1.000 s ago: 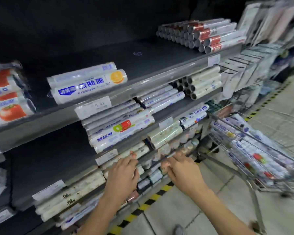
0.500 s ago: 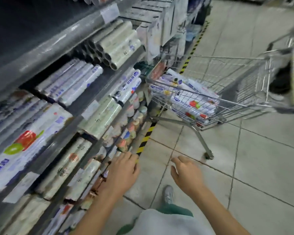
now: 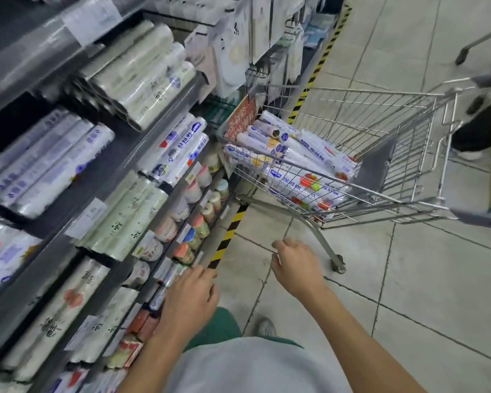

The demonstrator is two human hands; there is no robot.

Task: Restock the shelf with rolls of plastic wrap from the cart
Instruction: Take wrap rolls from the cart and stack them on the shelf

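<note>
A wire shopping cart [image 3: 386,191] stands in the aisle at the right, its front end against the shelf unit. In its basket lies a pile of white plastic wrap rolls [image 3: 289,160] with blue and red print. The grey shelf unit [image 3: 105,180] runs down the left, stacked with similar rolls on several levels. My left hand [image 3: 190,299] hovers with relaxed fingers beside the low shelf edge, holding nothing. My right hand [image 3: 295,265] is out over the floor tiles, fingers loosely curled and empty, short of the cart's front wheel [image 3: 339,263].
Small jars and packets [image 3: 199,219] fill the lowest shelf. A yellow-black stripe [image 3: 230,236] marks the shelf base. Hanging white packs [image 3: 238,43] are at the far end. A person's dark leg [image 3: 476,129] stands behind the cart handle. My shoe [image 3: 264,327] is on the tiles below.
My view has swung from the shelves toward the cart and floor. Both hands have come away from the low shelf; the right hand has moved out over the floor toward the cart.
</note>
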